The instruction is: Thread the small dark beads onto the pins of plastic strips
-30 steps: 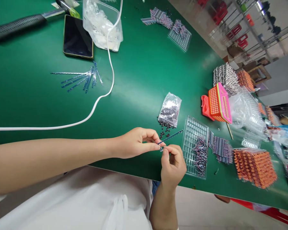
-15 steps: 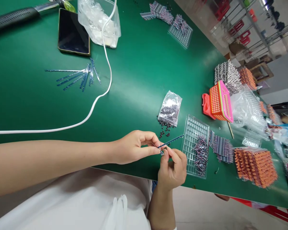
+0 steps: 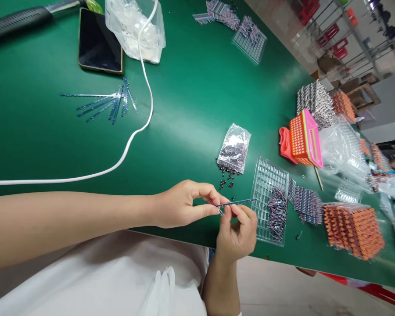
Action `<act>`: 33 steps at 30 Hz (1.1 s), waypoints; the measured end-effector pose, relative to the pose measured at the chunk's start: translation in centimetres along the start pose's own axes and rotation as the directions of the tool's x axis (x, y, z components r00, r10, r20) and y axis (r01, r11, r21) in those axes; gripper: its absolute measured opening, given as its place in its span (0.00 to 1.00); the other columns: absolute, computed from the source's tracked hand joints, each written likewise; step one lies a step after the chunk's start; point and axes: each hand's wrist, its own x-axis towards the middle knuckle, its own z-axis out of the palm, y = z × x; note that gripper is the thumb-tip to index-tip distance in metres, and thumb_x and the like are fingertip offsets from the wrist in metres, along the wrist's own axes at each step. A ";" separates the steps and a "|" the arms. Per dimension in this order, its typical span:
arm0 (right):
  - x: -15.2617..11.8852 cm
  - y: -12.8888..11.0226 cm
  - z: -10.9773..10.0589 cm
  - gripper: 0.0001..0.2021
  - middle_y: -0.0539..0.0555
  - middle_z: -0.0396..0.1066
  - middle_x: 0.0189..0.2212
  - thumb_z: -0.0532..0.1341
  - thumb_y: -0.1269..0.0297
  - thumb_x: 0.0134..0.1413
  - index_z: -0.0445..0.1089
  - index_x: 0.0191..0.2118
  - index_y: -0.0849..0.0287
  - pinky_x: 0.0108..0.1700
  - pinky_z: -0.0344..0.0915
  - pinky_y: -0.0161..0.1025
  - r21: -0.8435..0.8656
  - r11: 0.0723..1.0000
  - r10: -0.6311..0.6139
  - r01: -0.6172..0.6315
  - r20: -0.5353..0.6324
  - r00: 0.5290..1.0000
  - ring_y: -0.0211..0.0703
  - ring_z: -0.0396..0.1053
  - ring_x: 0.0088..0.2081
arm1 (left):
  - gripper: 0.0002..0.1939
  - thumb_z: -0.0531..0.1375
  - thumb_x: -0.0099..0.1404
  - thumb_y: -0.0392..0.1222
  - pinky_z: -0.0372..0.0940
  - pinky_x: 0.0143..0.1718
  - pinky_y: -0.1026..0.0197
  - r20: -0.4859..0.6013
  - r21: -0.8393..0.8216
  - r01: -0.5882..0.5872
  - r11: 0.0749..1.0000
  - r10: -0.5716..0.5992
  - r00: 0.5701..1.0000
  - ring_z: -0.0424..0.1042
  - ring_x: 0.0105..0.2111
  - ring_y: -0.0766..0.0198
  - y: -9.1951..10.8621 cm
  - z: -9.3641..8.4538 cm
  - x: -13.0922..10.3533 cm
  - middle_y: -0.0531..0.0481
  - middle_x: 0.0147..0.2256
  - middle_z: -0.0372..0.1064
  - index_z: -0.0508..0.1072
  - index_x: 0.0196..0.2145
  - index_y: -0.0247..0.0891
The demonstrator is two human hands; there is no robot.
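Note:
My left hand (image 3: pixel 192 204) pinches a thin blue strip (image 3: pixel 242 202) between thumb and fingers. The strip points right, nearly level, with small marks along its length. Close beside it, my right hand (image 3: pixel 238 232) is closed, thumb and forefinger pressed together just under the strip. Whatever tiny part sits in those fingertips is too small to make out. Just beyond the hands, small dark beads (image 3: pixel 228 173) lie loose at the mouth of a clear plastic bag (image 3: pixel 234 149). A clear compartment tray (image 3: pixel 261 193) with a pile of dark, thin pieces (image 3: pixel 277 215) stands right of my right hand.
More blue strips (image 3: pixel 115 103) fan out at left, near a phone (image 3: pixel 98 41), a black-handled tool (image 3: pixel 18 24) and a plastic tub (image 3: pixel 159 33). A white cable (image 3: pixel 130 142) crosses the green table. Rightward stand an orange-pink basket (image 3: pixel 299 138) and stacked orange pieces (image 3: pixel 353 230).
The blue strip has swung down at its right end, from slanting upward to nearly level. Both hands stay close together in almost the same place.

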 end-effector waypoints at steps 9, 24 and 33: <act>-0.1 0.2 0.0 0.08 0.52 0.72 0.34 0.65 0.72 0.57 0.72 0.42 0.55 0.35 0.72 0.38 0.010 1.000 0.022 -0.022 -0.002 1.000 0.40 0.74 0.35 | 0.04 0.60 0.67 0.39 0.69 0.54 0.57 0.006 0.048 -0.034 0.998 0.034 0.999 0.76 0.51 0.59 0.5 0.1 -0.1 0.44 0.49 0.78 0.73 0.36 0.37; -0.1 0.6 0.1 0.09 0.53 0.73 0.35 0.64 0.75 0.56 0.71 0.40 0.54 0.35 0.74 0.39 -0.065 0.994 -0.083 0.085 0.025 0.996 0.41 0.74 0.36 | 0.04 0.59 0.67 0.39 0.68 0.55 0.57 -0.004 0.087 -0.053 0.995 0.053 0.999 0.75 0.52 0.58 0.3 0.2 -0.1 0.44 0.48 0.79 0.73 0.36 0.38; 0.0 0.0 0.0 0.07 0.52 0.72 0.33 0.64 0.73 0.57 0.74 0.40 0.54 0.30 0.69 0.36 0.159 0.980 0.105 -0.115 0.073 0.992 0.38 0.72 0.32 | 0.10 0.62 0.64 0.46 0.70 0.46 0.56 -0.107 -0.088 0.158 0.984 -0.167 0.980 0.77 0.41 0.58 -0.1 0.3 0.3 0.45 0.39 0.79 0.75 0.37 0.36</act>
